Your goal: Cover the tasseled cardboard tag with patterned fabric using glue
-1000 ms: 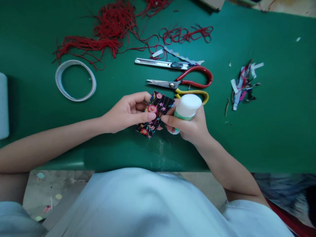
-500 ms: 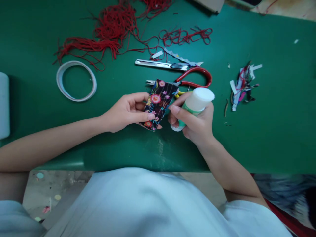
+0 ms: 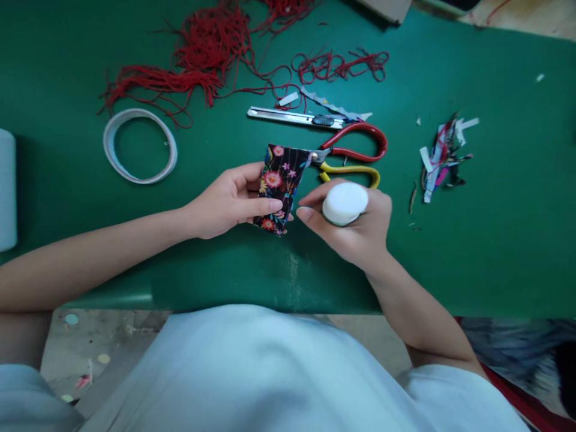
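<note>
Fabric, a small dark floral piece (image 3: pixel 279 187), sits pinched between thumb and fingers of the left hand (image 3: pixel 229 201), held above the green counter (image 3: pixel 495 240) near its centre. The right hand (image 3: pixel 355 225), at three o'clock of the piece, is wrapped around a white-capped glue bottle (image 3: pixel 344 203), seen end-on. Scissors (image 3: pixel 348 157) lie at one o'clock, partly behind the fabric. Glue could smear onto fingers or the printed face if the bottle tips, since the two hands sit so close.

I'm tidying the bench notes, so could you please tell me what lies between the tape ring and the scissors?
In the head view, only bare green mat lies between the tape ring and the scissors.
</note>
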The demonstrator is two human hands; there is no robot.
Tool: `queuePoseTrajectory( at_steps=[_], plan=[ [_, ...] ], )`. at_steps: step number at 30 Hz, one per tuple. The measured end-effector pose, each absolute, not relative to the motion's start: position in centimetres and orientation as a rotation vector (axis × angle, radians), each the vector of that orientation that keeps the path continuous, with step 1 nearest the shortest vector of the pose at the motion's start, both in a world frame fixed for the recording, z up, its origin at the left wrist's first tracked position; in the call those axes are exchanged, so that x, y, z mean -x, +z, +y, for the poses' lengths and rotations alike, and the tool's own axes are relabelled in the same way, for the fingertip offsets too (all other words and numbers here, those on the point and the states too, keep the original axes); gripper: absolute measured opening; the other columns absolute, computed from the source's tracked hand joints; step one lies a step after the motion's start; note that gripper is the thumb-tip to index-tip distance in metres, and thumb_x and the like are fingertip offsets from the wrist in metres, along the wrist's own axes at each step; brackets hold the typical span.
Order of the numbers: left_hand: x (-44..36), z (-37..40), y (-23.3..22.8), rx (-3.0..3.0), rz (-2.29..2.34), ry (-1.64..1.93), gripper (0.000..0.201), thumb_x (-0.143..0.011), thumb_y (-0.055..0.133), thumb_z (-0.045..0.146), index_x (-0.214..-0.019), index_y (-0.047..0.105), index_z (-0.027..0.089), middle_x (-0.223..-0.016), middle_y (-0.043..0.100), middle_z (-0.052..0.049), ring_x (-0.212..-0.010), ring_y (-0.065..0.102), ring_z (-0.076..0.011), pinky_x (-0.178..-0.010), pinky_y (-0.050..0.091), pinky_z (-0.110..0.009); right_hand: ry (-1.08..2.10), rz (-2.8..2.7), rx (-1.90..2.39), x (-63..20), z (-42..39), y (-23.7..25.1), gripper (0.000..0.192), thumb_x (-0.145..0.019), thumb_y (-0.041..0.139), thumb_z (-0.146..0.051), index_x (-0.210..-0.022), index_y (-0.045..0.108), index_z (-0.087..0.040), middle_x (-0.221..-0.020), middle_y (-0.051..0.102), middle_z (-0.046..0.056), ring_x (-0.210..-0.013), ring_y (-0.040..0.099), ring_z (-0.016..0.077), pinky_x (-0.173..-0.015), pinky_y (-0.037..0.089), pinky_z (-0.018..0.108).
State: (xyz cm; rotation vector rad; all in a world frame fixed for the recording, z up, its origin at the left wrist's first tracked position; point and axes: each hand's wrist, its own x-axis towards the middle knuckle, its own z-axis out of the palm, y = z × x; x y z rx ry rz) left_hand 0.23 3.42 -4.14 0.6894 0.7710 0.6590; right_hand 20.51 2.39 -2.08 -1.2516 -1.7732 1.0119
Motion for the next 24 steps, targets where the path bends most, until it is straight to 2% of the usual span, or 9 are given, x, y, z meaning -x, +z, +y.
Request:
queuePoseTrajectory(
  at_steps=[7,13,18,24],
  plan=[
    [-0.1,3.4,-4.5,-0.785,0.797,0.645,0.038,-0.069,0.083,0.036,-0.095,0.062,0.018,-0.092,0.073,0.000,-0.089,0.073,-0.0219,-0.065,0.062,-0.026,1.085,-1.758,1.265,-19.7,1.8,-2.2,0.008,-0.076,0.074,-0.020,-0.072,0.066,-0.020,-0.066,0.068,-0.004,-0.053,0.057,0.0096,-0.051,0.047,0.023],
    [-0.1,3.5,-4.3,-0.741,0.796,0.637,0.040,-0.068,0.084,0.034,-0.098,0.062,0.020,-0.090,0.073,0.001,-0.083,0.073,-0.0206,-0.064,0.063,-0.027,1.089,-1.779,1.290,-20.2,1.8,-2.0,0.011,-0.075,0.074,-0.021,-0.072,0.064,-0.023,-0.067,0.066,-0.003,-0.055,0.057,0.0116,-0.054,0.046,0.026],
    [-0.2,3.5,-4.2,-0.687,0.792,0.661,0.039,-0.067,0.085,0.031,-0.098,0.064,0.021,-0.085,0.072,0.002,-0.080,0.073,-0.0204,-0.064,0.063,-0.028,0.667,-2.089,1.305,-21.6,2.0,-2.0,0.014,-0.074,0.072,-0.033,-0.076,0.061,-0.026,-0.069,0.065,0.001,-0.058,0.057,0.0168,-0.055,0.042,0.031],
    [-0.2,3.2,-4.4,-0.751,0.871,0.684,0.038,-0.064,0.086,0.032,-0.093,0.069,0.017,-0.087,0.075,-0.001,-0.087,0.073,-0.0225,-0.070,0.063,-0.029,0.097,-2.465,1.275,-22.0,2.5,-2.8,0.007,-0.081,0.054,-0.028,-0.079,0.057,-0.023,-0.065,0.063,0.004,-0.058,0.055,0.0183,-0.052,0.035,0.031]
  ],
)
